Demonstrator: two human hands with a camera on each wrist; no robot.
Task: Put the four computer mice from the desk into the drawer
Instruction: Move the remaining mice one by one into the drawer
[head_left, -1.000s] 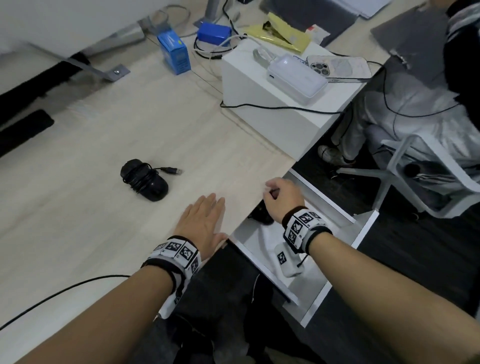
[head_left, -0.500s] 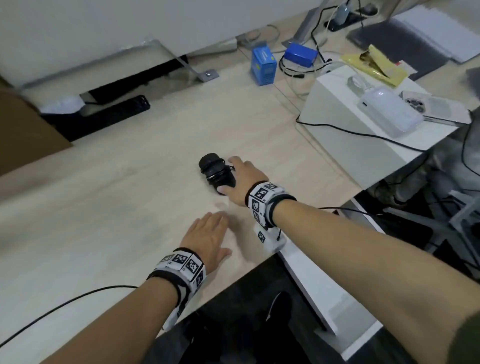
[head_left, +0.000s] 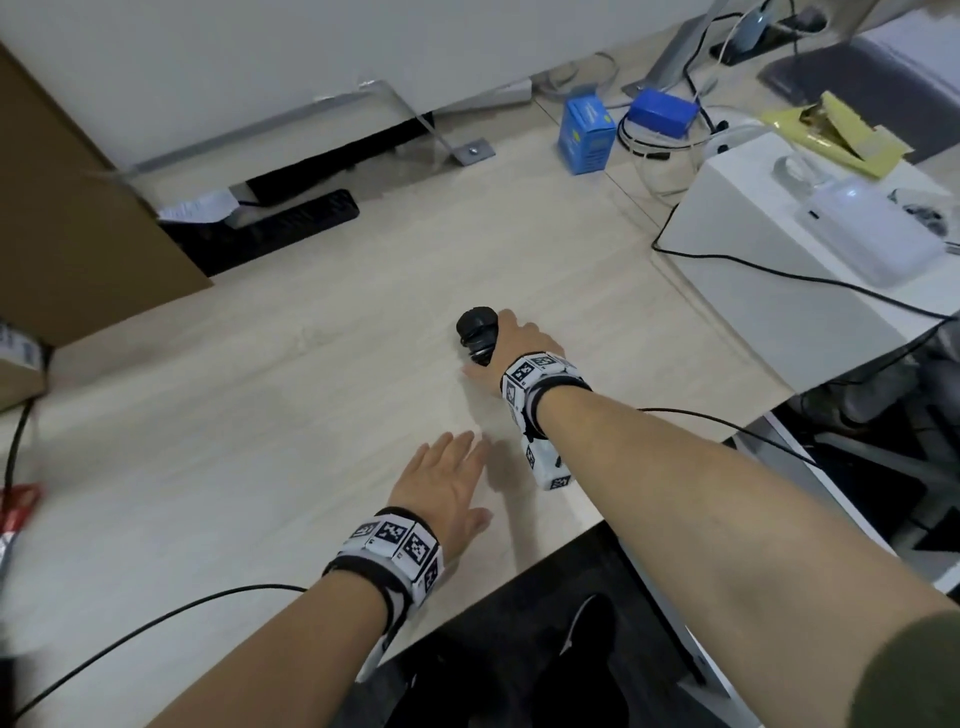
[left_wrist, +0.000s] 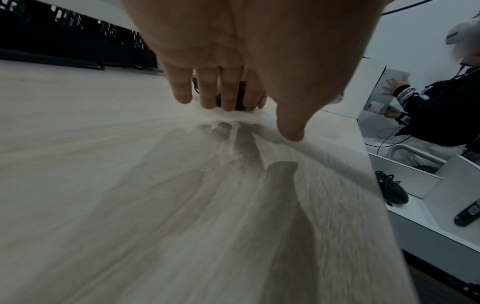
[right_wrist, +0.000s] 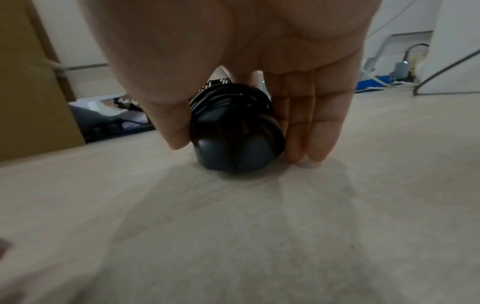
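Blue carton (head_left: 586, 136) stands near white box (head_left: 769, 280) (cable-draped).

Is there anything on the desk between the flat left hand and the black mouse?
No. In the head view only bare desk separates the left hand from the black mouse, which the right hand grips.

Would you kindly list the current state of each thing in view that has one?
Black corded computer mouse: on the desk, cable wrapped round it, gripped.
Right hand: thumb and fingers gripping the mouse's sides.
Left hand: flat on the pale wooden desk, holding nothing.
White drawer: open, one black mouse visible inside.
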